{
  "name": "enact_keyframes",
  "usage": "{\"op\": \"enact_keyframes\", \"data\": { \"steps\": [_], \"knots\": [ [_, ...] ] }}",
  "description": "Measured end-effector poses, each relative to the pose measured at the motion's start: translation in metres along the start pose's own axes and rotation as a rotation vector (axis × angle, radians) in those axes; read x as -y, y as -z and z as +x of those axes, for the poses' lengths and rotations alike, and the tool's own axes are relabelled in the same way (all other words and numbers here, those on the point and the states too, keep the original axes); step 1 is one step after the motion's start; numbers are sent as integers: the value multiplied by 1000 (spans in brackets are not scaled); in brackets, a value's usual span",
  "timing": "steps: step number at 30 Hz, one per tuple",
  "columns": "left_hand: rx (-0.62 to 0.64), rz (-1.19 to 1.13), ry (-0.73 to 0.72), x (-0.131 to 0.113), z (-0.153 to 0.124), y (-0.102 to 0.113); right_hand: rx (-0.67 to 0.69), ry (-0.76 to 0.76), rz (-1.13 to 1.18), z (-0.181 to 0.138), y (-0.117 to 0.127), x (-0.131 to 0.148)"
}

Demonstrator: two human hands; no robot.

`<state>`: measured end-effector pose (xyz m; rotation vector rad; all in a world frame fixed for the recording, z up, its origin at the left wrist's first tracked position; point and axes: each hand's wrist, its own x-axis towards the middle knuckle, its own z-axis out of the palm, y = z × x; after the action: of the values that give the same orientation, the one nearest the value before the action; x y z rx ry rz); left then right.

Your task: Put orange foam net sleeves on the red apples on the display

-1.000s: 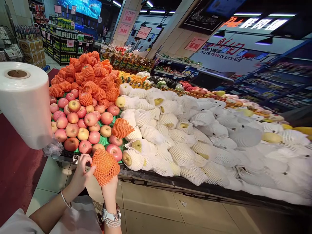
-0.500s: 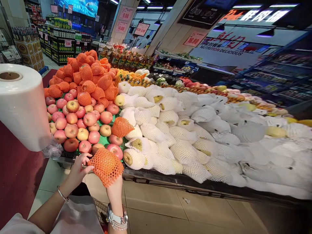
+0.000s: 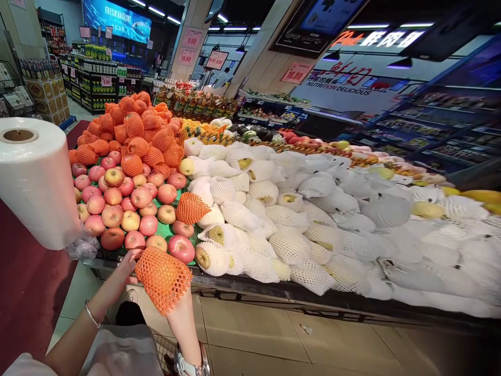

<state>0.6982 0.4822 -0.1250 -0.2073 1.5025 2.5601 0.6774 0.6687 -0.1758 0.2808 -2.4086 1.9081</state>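
An orange foam fruit net covers my right hand, its open mesh end around the wrist, in front of the apples. My right hand's fingers are hidden inside it, and I cannot make out whether a fruit is in there too. My left hand grips the net's upper left edge, with some fingertips out of sight behind it. Just beyond lie loose red and yellow apples on a green mat. Another orange net sits at the right side of the apples.
Orange-netted fruit is piled behind the apples. White-netted pears fill the stand to the right. A roll of clear plastic bags stands close on the left. The stand's dark front edge runs before me.
The net on my right hand has shifted slightly left and down. My left hand's fingers have drawn in closer against it. The view has turned a little.
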Motion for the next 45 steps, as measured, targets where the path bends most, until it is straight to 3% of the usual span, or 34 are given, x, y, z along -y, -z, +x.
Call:
{"op": "enact_keyframes", "data": {
  "steps": [2, 8, 13, 18, 22, 28, 33, 38, 43, 45],
  "knots": [
    [29, -34, 64, 4, -4, -8, 53, 8, -81, -7, 1, 10],
    [-164, -94, 64, 18, -3, -18, 257, 30, -141, -15, 12, 47],
    [-125, 24, 16, 15, -3, -15, 232, -73, -102, -14, 28, 37],
    [-163, -11, 119, 23, -5, -21, 214, -56, -43, -13, 26, 28],
    [-267, -178, 128, 39, -1, -23, 93, -28, -2, -15, 17, 21],
    [-187, -325, 97, 49, 2, -24, -186, 16, 83, -21, -10, 12],
    [-193, -336, 99, 46, 2, -24, -189, 13, 0, -23, -21, 17],
    [-200, -326, 60, 39, 3, -21, -153, 39, 62, -18, -6, 24],
    [-184, -262, 26, 35, 11, -24, -469, -56, 250, -9, 18, 21],
    [-164, -240, 18, 36, 15, -28, -372, 20, 289, -9, 17, 22]
  ]
}}
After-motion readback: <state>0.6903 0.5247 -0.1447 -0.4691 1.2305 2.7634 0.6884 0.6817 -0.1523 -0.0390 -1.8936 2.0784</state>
